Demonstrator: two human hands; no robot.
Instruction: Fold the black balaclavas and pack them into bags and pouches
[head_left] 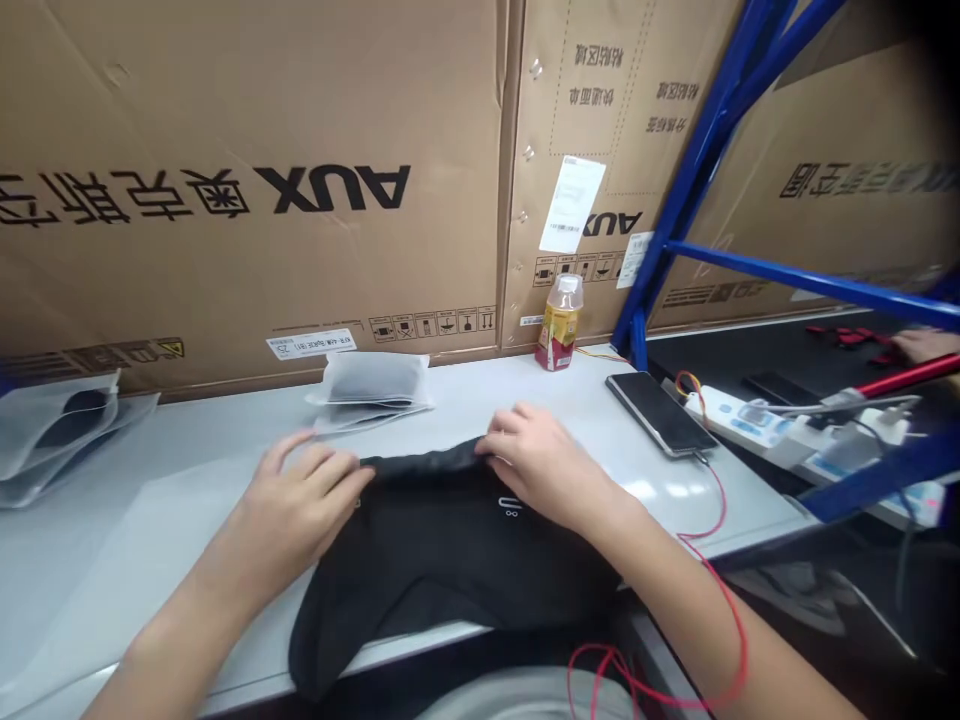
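A black garment [442, 550] with a small white logo lies on the white table [150, 560], part of it hanging over the near edge. My left hand [304, 495] rests on its left side, fingers partly spread and flat, fingertips at the top hem. My right hand [536, 460] lies on its upper right part, fingers curled onto the folded top edge. Neither hand lifts the cloth off the table.
Clear plastic bags with dark items lie at the far left [56, 430] and behind the garment [371, 390]. A small drink bottle [559, 325], a phone [660, 412] on a red cable, and a power strip [750, 420] sit right. Cardboard boxes [247, 180] wall the back; blue shelving [675, 220] stands right.
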